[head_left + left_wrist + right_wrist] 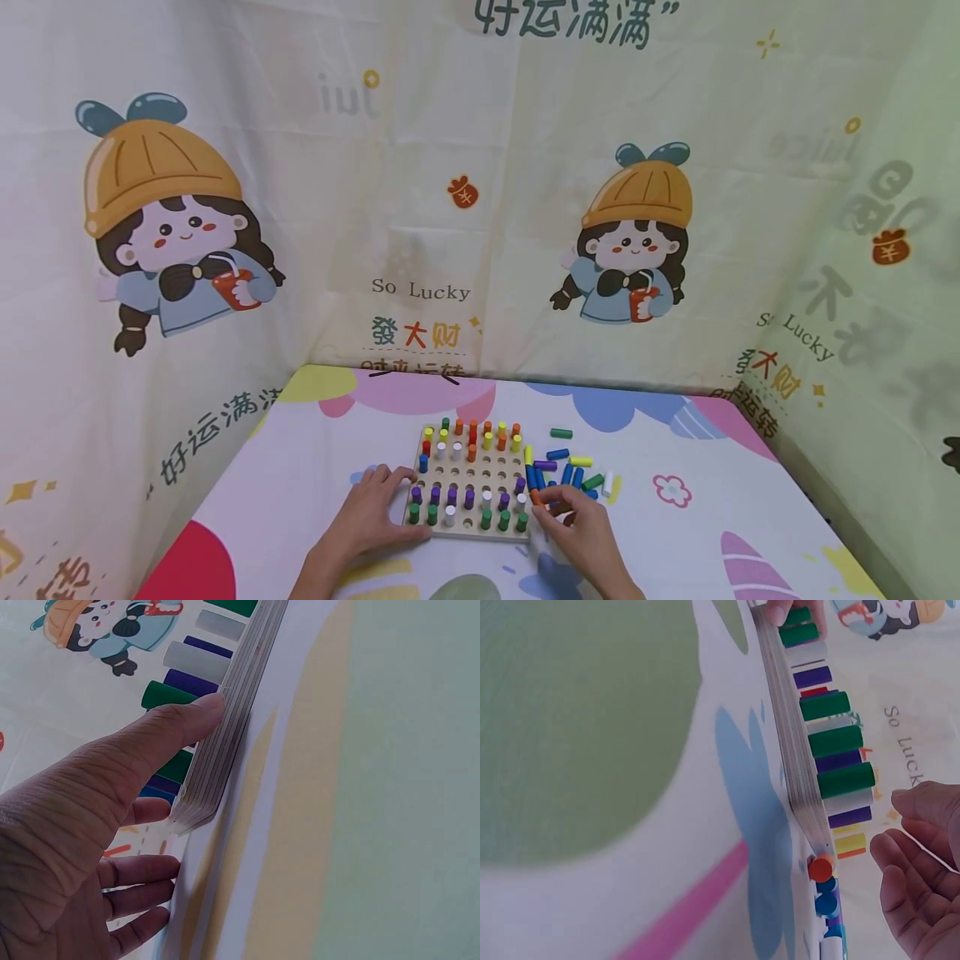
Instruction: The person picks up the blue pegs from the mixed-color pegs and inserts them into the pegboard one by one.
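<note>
A wooden pegboard holds rows of coloured pegs, with bare holes mostly in its middle rows. My left hand spans the board's near left corner: the thumb rests along the front edge, the index finger touches the left side, and the other fingers are loosely extended. At the board's right side, my right hand hovers beside an orange peg that lies on the table. Its thumb and fingers are apart, with nothing between them in the right wrist view.
Loose pegs lie right of the board, among them blue pegs, a green peg, a purple peg and a white peg. A patterned cloth covers the table. Printed curtains hang behind and at both sides.
</note>
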`<state>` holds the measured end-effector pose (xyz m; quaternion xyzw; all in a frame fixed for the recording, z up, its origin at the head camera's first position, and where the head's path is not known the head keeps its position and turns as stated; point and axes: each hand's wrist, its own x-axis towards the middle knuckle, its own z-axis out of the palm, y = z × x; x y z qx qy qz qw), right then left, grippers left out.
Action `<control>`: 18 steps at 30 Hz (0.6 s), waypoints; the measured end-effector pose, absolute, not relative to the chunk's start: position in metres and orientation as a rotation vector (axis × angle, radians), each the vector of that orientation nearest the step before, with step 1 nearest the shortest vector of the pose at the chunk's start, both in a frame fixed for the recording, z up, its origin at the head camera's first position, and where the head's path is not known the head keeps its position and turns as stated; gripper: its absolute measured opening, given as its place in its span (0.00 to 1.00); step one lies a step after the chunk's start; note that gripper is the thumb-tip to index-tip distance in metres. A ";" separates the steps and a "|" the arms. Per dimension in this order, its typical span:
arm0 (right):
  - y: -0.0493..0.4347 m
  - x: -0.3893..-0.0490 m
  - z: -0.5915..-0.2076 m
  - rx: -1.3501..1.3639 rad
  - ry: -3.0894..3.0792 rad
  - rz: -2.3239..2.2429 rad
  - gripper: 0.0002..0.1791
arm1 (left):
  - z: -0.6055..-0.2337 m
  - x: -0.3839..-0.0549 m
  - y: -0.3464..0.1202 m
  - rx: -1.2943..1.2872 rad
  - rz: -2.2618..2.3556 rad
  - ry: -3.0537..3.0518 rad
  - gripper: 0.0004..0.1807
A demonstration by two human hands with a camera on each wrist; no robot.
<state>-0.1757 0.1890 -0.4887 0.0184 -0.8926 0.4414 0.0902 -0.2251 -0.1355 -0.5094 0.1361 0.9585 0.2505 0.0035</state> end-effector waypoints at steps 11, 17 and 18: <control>0.196 -0.180 -0.495 -0.024 -2.641 1.216 0.06 | -0.508 -0.225 -0.136 0.453 0.813 2.997 0.45; 0.200 -0.183 -0.496 -0.098 -2.661 1.173 0.07 | -0.509 -0.224 -0.136 0.462 0.801 3.005 0.45; 0.201 -0.183 -0.496 -0.115 -2.666 1.169 0.08 | -0.509 -0.224 -0.136 0.459 0.799 3.007 0.45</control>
